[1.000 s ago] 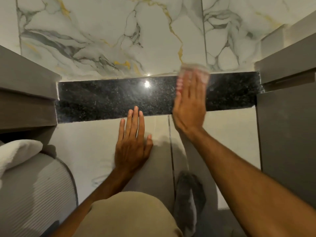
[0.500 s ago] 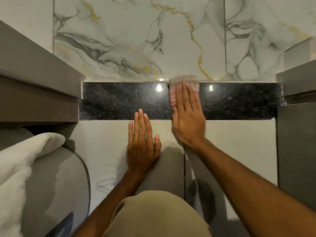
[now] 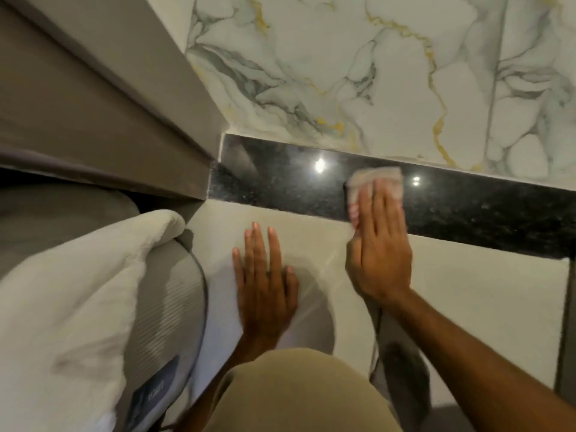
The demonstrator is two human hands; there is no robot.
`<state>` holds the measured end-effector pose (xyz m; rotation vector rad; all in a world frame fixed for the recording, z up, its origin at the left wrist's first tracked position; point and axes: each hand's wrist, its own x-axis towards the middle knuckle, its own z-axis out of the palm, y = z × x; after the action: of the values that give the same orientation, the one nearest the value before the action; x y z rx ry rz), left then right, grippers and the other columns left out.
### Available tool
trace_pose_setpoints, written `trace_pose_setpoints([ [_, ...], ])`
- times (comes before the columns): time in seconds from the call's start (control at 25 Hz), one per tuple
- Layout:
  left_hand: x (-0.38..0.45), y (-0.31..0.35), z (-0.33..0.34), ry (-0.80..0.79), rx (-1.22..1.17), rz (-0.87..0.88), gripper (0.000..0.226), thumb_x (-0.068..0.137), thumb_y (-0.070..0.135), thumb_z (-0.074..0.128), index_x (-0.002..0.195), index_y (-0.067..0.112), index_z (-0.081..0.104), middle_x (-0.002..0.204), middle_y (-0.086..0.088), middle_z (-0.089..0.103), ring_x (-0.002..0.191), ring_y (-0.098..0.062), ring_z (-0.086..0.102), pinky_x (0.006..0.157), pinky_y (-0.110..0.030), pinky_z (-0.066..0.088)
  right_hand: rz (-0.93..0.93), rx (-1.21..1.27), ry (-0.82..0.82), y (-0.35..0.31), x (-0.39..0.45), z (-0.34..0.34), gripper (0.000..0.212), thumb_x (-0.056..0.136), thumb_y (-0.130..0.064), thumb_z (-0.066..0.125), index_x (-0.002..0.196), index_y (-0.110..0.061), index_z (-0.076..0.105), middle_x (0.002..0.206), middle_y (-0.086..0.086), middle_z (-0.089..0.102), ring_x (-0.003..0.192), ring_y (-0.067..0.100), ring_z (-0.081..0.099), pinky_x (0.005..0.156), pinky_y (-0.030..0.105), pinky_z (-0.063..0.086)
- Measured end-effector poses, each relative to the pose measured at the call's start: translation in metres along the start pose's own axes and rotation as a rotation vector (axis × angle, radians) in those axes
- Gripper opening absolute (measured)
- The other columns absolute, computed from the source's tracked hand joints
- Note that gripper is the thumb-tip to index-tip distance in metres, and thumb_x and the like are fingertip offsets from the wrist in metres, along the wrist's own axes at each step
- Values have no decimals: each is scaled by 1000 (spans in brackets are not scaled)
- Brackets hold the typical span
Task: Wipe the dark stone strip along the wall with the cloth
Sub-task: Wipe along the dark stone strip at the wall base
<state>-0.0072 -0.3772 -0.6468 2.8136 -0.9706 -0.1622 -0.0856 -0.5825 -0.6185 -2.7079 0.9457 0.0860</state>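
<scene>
A glossy black speckled stone strip [image 3: 280, 179] runs along the foot of the marble-patterned wall. My right hand [image 3: 378, 244] lies flat on the strip near its middle, fingers together, pressing a pale pinkish cloth [image 3: 375, 182] against the stone. The cloth sticks out past my fingertips and is blurred. My left hand [image 3: 265, 275] rests flat on the pale floor tile below the strip, fingers spread and pointing toward the wall, holding nothing.
A grey-brown cabinet or bed frame [image 3: 109, 120] closes off the strip's left end. A grey mattress [image 3: 168, 300] with white bedding [image 3: 71, 291] sits at lower left. My tan-clad knee [image 3: 299, 394] is at the bottom. Another dark panel edge [image 3: 565, 322] stands at far right.
My right hand has slid the cloth leftward along the strip. The view has swung and tilted, bringing the left cabinet and bedding closer. My left hand stays planted on the tile.
</scene>
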Motion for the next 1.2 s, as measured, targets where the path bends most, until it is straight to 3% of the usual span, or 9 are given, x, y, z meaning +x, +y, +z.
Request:
trace_pose_setpoints([
  [0.12, -4, -2, 9, -1, 26, -57, 73, 112, 43, 33, 170, 0, 23, 180, -24, 19, 168, -39, 17, 136, -62, 23, 116, 28, 64, -73, 74, 14, 82, 106, -27, 43, 178, -9, 6, 187, 16, 2, 175, 32, 2, 143, 53, 12],
  [0.24, -1, 2, 8, 19, 38, -207, 78, 111, 47, 34, 170, -3, 20, 180, -25, 18, 169, -38, 16, 137, -60, 19, -275, 31, -68, -115, 74, 29, 82, 106, -29, 46, 178, -11, 10, 187, 16, 5, 176, 30, 4, 143, 54, 12],
  [0.36, -1, 3, -1, 16, 39, -184, 78, 111, 46, 33, 171, -2, 18, 181, -23, 15, 169, -37, 13, 137, -59, 19, -462, -10, -94, -68, 11, 21, 81, 102, -29, 48, 176, -12, 22, 186, 13, 14, 175, 28, 13, 141, 56, 21],
  [0.48, -2, 1, -6, -23, 54, -179, 79, 108, 44, 35, 170, -1, 20, 181, -22, 15, 169, -37, 15, 137, -59, 21, -268, 43, -54, -29, -2, 6, 81, 100, -28, 41, 177, -14, 19, 187, 10, 13, 175, 24, 11, 141, 55, 19],
  [0.6, -1, 3, -3, -27, 41, -175, 77, 109, 45, 31, 171, 0, 21, 181, -21, 15, 169, -36, 14, 137, -59, 20, -111, 34, 34, -76, 63, 18, 77, 106, -31, 33, 178, -12, 11, 188, 12, 5, 176, 25, 3, 144, 48, 6],
  [0.72, 0, 2, 2, -12, 7, -178, 76, 110, 48, 28, 170, 1, 23, 181, -21, 17, 170, -34, 14, 138, -59, 17, -267, 6, -3, -123, 106, 28, 70, 115, -37, 25, 178, -13, 9, 188, 13, 5, 176, 26, 3, 144, 51, 9],
  [0.88, 2, 4, -10, -21, 11, -179, 78, 108, 48, 32, 168, 0, 28, 179, -23, 20, 168, -39, 19, 134, -63, 27, -537, -57, -34, -51, 39, 21, 67, 113, -29, 37, 177, -13, 23, 187, 10, 16, 175, 25, 11, 142, 54, 19],
  [1.04, -1, 3, -10, -15, 41, -135, 78, 108, 50, 37, 169, 2, 29, 179, -26, 20, 167, -43, 20, 133, -65, 27, -228, 9, 14, 19, 3, -3, 71, 108, -28, 41, 176, -17, 25, 187, 8, 17, 176, 19, 9, 142, 53, 19],
  [1.2, -4, -3, 6, 10, 72, -71, 80, 111, 55, 37, 172, 6, 21, 180, -28, 14, 168, -46, 13, 135, -67, 19, 62, 138, 100, -47, 77, 8, 80, 98, -22, 47, 174, -12, 23, 188, 10, 10, 176, 24, 5, 144, 45, 1],
])
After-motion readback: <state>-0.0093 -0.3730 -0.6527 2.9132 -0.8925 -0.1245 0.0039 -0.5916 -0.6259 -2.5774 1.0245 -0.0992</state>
